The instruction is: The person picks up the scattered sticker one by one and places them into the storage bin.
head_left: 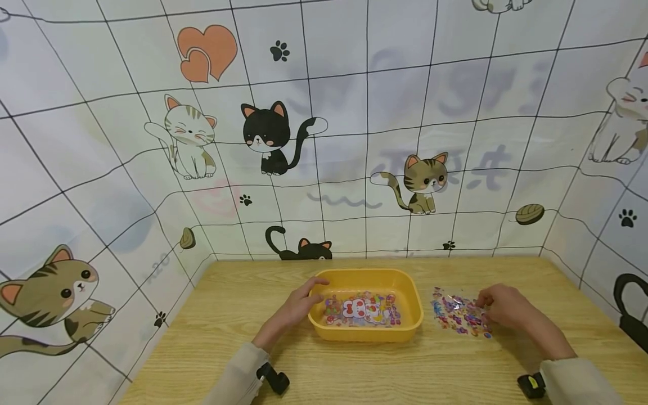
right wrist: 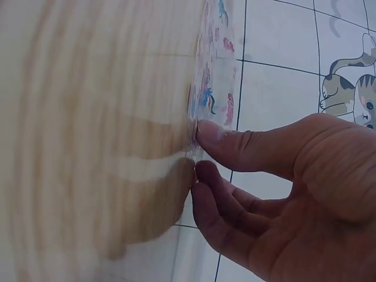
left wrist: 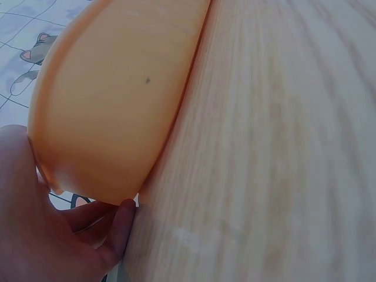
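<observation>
A yellow plastic basin sits on the table, with a clear sheet of colourful stickers, red and white figures among them, lying inside. My left hand grips the basin's left end, thumb at the rim; in the left wrist view its fingers curl below the basin's wall. To the right of the basin a second clear sticker sheet, printed with small purple, pink and blue pictures, lies on the tabletop. My right hand pinches that sheet's right edge, and in the right wrist view the thumb presses on it.
The wooden table meets a cloth backdrop with cat drawings at the back and both sides. A black curved object stands at the far right edge. Black straps are on both wrists.
</observation>
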Tool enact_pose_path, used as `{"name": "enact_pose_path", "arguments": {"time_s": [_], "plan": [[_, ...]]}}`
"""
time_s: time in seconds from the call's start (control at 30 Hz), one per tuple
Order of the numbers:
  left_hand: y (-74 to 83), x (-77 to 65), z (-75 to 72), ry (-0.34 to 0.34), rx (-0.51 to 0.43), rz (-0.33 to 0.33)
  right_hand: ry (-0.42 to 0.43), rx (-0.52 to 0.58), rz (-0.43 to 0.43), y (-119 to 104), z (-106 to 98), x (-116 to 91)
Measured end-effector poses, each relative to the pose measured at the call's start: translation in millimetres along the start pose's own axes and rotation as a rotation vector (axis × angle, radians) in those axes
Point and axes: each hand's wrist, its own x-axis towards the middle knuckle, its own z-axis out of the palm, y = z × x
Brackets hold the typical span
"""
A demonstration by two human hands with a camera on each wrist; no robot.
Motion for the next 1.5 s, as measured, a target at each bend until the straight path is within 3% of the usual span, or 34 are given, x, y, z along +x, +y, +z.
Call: {"name": "enact_pose_path", "arguments": {"time_s": [0.3,0.57,0.73,1.1,1.5], "plan": [[-1.2,0.8,0.8,-0.002,0.001,0.005,0.04,0.066,0.013,0.0,3.3,-6.6],[-2.9,0.0,-0.3,-0.004,0.005,0.004,-0.063,0.239,0.069,-3.1,2.7,-5.5],[-2.4,-0.7,-1.1,0.002,0.015,0.001,-0.083,0.298,0.073,-1.1,1.4,-3.5],[-1.3,0.2,0.9,0.002,0.003,-0.011,-0.004,0.344,0.066,7.2,-5.8,-6.6],[-2.9,1.1,0.4,-0.004,-0.004,-0.006,0.166,0.32,0.079,-7.4,-18.1,-12.4]]}}
